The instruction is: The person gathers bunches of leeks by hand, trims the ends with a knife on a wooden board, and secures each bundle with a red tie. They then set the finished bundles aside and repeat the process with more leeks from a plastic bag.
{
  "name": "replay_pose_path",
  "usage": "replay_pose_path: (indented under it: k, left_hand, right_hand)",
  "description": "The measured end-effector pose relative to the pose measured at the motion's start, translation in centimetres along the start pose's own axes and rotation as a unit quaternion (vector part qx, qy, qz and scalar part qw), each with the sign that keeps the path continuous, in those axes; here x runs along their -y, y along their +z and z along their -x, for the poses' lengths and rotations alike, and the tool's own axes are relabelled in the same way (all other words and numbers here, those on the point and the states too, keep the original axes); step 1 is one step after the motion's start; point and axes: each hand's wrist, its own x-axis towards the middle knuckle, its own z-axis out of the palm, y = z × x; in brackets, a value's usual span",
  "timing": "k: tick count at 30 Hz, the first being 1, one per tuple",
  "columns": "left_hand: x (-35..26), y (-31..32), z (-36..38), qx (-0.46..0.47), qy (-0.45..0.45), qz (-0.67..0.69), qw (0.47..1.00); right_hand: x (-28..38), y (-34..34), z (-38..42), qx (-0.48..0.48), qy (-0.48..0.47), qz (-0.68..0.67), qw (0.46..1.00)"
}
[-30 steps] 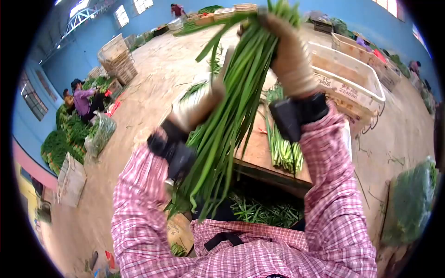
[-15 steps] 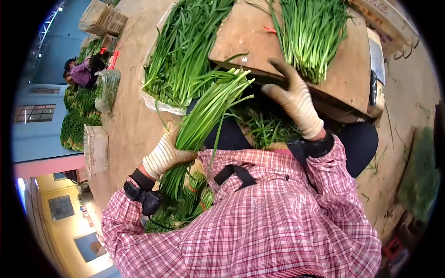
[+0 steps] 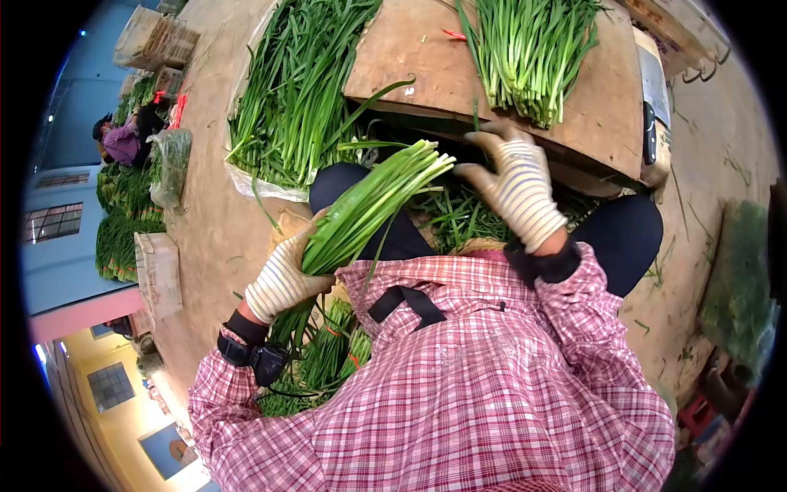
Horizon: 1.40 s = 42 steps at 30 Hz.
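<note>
My gloved left hand [image 3: 285, 279] is wrapped round a bunch of garlic chives [image 3: 369, 205], whose pale cut ends point up and right. Close to those ends is my gloved right hand [image 3: 520, 184], fingers apart and holding nothing, at the near edge of a wooden board [image 3: 393, 70]. On the board lies a pile of garlic chives [image 3: 537, 61], with a red tie [image 3: 452, 34] beside it. Loose leaves [image 3: 459, 220] lie below the board, between my knees. A larger heap of garlic chives [image 3: 299, 90] rests on plastic sheeting at the left.
Tied bundles [image 3: 328, 348] lie by my left forearm. A black-handled knife [image 3: 650, 135] sits at the board's right side. A white crate [image 3: 157, 275] stands on the left floor, a green bag [image 3: 742, 283] on the right. A person [image 3: 123, 141] sits farther off.
My right hand has come down slightly, its fingers more bent. The bunch in my left hand has tilted a little further right. The whole view has shifted slightly.
</note>
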Motion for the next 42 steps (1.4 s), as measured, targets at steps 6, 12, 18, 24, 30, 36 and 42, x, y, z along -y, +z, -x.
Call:
replay_pose_path:
  k: [6,12,18,24,30,36,42]
  left_hand:
    - [-0.7,0.6,-0.6,0.028,0.043,-0.039,0.998]
    - [0.7,-0.1,-0.3,0.014,0.128,-0.092,0.987]
    - [-0.5,1.2,-0.7,-0.065,0.185,-0.385,0.902]
    - [0.1,1.7,-0.7,-0.121,0.318,-0.444,0.829]
    - [-0.6,2.3,-1.1,-0.098,0.316,-0.494,0.804]
    - [0.4,1.8,-1.6,-0.132,0.292,-0.513,0.796]
    - [0.2,1.9,-2.8,-0.141,0.314,-0.518,0.783]
  right_hand:
    - [2.5,1.5,-0.3,-0.100,-0.111,-0.224,0.963]
    - [-2.6,-1.1,1.3,-0.088,0.032,-0.157,0.983]
    - [0.6,-0.1,0.8,0.108,0.077,-0.382,0.915]
    - [-5.3,-0.2,1.2,0.217,0.108,-0.052,0.969]
    - [-2.0,4.3,-0.5,0.169,0.101,-0.421,0.886]
    - [-5.7,2.2,1.5,0.061,0.053,0.090,0.993]
    - [0.0,-0.2,0.7,0.152,-0.182,-0.143,0.961]
